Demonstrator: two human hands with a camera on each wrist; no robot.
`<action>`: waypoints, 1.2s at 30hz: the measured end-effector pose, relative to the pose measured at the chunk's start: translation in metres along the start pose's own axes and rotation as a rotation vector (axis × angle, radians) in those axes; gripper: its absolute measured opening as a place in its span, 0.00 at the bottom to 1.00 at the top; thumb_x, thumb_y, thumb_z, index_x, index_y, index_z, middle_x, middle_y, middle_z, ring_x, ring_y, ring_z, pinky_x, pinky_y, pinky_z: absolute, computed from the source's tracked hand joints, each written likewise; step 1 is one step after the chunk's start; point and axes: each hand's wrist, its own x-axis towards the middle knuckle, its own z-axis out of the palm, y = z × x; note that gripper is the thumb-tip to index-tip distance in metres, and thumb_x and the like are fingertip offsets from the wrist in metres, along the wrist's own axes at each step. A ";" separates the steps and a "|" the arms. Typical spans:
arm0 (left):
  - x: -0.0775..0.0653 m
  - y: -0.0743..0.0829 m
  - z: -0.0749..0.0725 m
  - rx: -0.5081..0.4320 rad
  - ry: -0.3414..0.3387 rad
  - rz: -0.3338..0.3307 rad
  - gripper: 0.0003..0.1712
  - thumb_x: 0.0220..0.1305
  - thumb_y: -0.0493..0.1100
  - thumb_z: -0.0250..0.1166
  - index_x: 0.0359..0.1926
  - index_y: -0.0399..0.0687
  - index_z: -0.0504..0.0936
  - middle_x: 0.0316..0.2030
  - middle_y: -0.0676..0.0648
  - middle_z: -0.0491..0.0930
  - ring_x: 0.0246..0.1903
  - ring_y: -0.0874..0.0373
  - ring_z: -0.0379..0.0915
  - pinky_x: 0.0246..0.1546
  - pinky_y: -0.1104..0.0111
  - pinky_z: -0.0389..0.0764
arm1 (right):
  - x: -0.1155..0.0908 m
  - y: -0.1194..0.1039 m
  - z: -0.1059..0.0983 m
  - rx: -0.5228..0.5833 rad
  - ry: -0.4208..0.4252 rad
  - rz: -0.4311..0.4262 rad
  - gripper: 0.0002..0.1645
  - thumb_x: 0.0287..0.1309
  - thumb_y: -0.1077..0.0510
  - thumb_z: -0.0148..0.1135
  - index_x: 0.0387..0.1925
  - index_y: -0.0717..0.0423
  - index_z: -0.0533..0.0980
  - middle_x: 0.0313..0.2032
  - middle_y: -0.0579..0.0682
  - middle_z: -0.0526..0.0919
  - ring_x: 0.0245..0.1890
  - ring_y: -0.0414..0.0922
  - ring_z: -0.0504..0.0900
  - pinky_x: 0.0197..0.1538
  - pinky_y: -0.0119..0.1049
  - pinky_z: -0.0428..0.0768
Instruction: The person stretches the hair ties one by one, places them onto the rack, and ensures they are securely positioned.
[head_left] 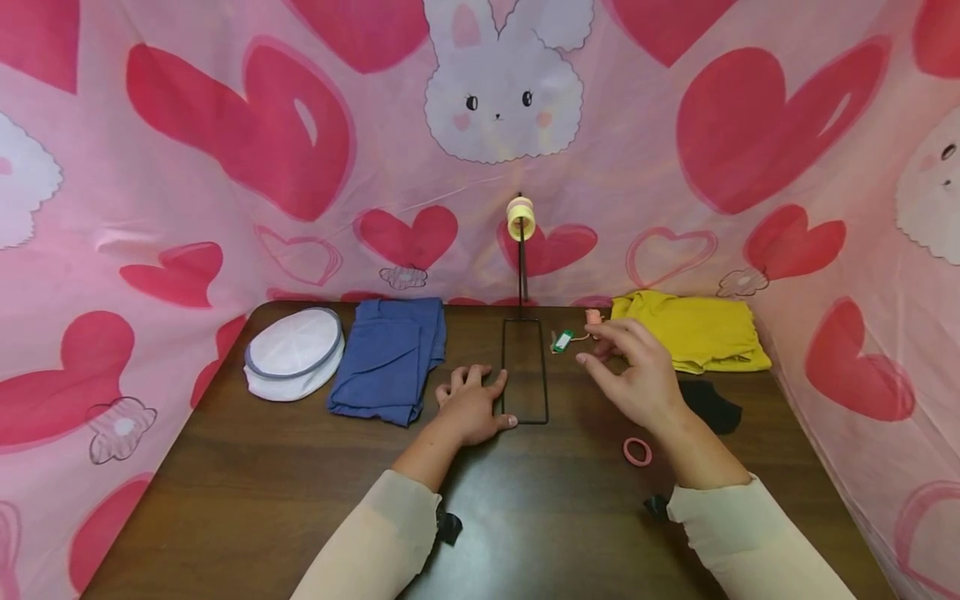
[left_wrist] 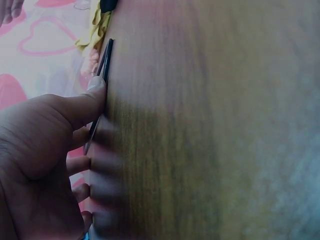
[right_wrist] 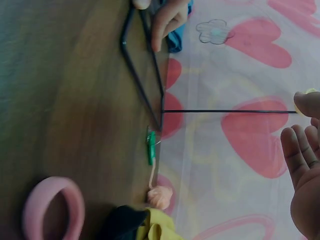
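Head view, left hand (head_left: 471, 406) fingers flat on thin rectangular wire stand (head_left: 524, 371), right hand (head_left: 637, 375) relaxed, empty.

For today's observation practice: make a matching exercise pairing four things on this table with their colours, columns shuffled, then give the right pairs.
Things:
1. cap
2. folded cloth by the left hand
3. hair tie
4. folded garment beyond the right hand

Colours:
A. yellow
B. pink
C. white
D. blue

Pairs: 1-C, 2-D, 3-B, 4-A
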 end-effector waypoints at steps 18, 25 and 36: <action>0.000 -0.002 0.001 -0.006 -0.004 -0.012 0.50 0.65 0.72 0.63 0.82 0.71 0.55 0.80 0.52 0.50 0.77 0.40 0.40 0.65 0.38 0.53 | -0.045 0.011 -0.016 -0.088 -0.127 -0.014 0.26 0.46 0.64 0.82 0.50 0.52 0.86 0.44 0.47 0.84 0.33 0.39 0.83 0.41 0.23 0.77; 0.001 0.000 0.003 -0.008 -0.008 -0.005 0.50 0.65 0.72 0.63 0.82 0.71 0.55 0.80 0.52 0.49 0.77 0.41 0.40 0.65 0.38 0.53 | -0.063 0.018 -0.026 -0.102 -0.220 -0.016 0.24 0.47 0.64 0.82 0.48 0.51 0.86 0.45 0.45 0.84 0.34 0.40 0.84 0.38 0.29 0.81; 0.001 0.000 0.001 0.000 -0.009 -0.010 0.50 0.65 0.73 0.63 0.82 0.71 0.54 0.80 0.52 0.49 0.77 0.41 0.40 0.66 0.38 0.52 | -0.086 0.028 -0.042 -0.117 -0.320 0.010 0.27 0.44 0.66 0.83 0.49 0.50 0.86 0.45 0.44 0.85 0.35 0.39 0.83 0.37 0.27 0.80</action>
